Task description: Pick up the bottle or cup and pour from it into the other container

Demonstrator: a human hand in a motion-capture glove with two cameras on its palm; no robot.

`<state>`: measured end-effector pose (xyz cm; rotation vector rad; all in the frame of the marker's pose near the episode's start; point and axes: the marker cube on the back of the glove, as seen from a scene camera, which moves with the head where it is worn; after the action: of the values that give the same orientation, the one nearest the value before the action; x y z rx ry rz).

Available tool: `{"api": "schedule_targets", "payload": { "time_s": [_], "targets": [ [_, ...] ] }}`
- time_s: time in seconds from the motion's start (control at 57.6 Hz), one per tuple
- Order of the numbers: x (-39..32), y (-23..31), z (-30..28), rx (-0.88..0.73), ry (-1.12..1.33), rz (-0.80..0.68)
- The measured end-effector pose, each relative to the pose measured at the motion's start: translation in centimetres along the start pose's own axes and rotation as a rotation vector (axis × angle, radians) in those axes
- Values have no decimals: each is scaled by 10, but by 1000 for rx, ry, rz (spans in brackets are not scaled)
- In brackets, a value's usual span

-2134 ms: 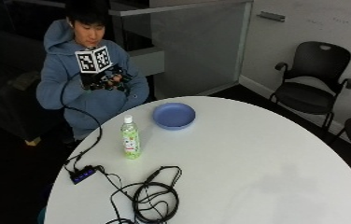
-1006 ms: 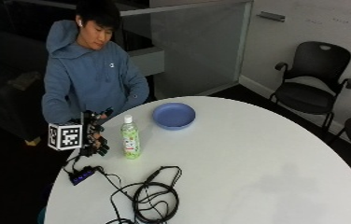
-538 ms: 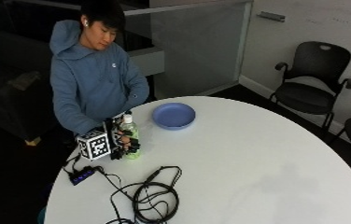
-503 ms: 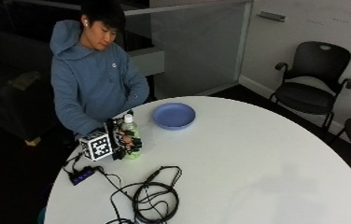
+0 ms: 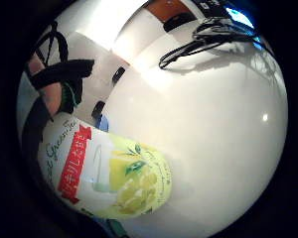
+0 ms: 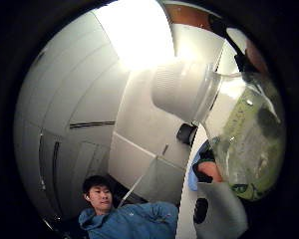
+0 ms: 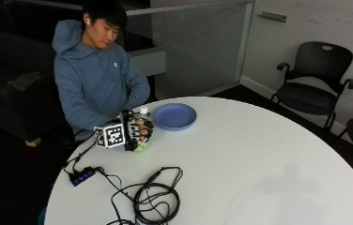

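- Your gloved right hand (image 7: pixel 140 132) is at the bottle (image 7: pixel 142 136), which stands upright on the white round counter (image 7: pixel 257 159) near its edge, at about 10 o'clock from the counter's middle in the outside view.
- Your fingers (image 7: pixel 142 131) are curled round the bottle's body, so the hand is clamped on it; only the white cap and the green base show past the glove in the outside view.
- The bottle's base looks to be on the counter, though from the outside view you cannot tell for sure whether it is still resting there or just clear of it.
- In the little-finger-side palm view the bottle's label (image 5: pixel 109 173), with red lettering and a yellow-green fruit picture, fills much of the field, with a bare fingertip (image 5: pixel 48 94) and a black strap beside it.
- In the thumb-side palm view the ribbed white cap (image 6: pixel 177 89) and the clear shoulder of the bottle, with pale green liquid (image 6: pixel 244 149) inside, sit close to the palm.
- The blue bowl (image 7: pixel 174 116) stands on the counter just beside the bottle, at about 1 o'clock from it, not touching.
- A coil of black cable (image 7: pixel 155 199) lies on the counter well apart from the bottle, at about 6 o'clock from it, and a small dark hub (image 7: pixel 81 176) lies near the counter's edge at about 8 o'clock.
- Your other hand is hidden behind the glove and bottle.
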<state>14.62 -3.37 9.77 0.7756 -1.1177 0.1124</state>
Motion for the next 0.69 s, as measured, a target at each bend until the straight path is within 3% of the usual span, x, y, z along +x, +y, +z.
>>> {"api": "schedule_targets", "payload": {
  "time_s": [0.382, 0.59, 0.694],
  "targets": [
    [-90, -22, 69, -537, 547, -144],
    [-127, -40, 109, -803, 1003, -196],
    [-127, -55, 113, -935, 1474, -372]
  ]
}}
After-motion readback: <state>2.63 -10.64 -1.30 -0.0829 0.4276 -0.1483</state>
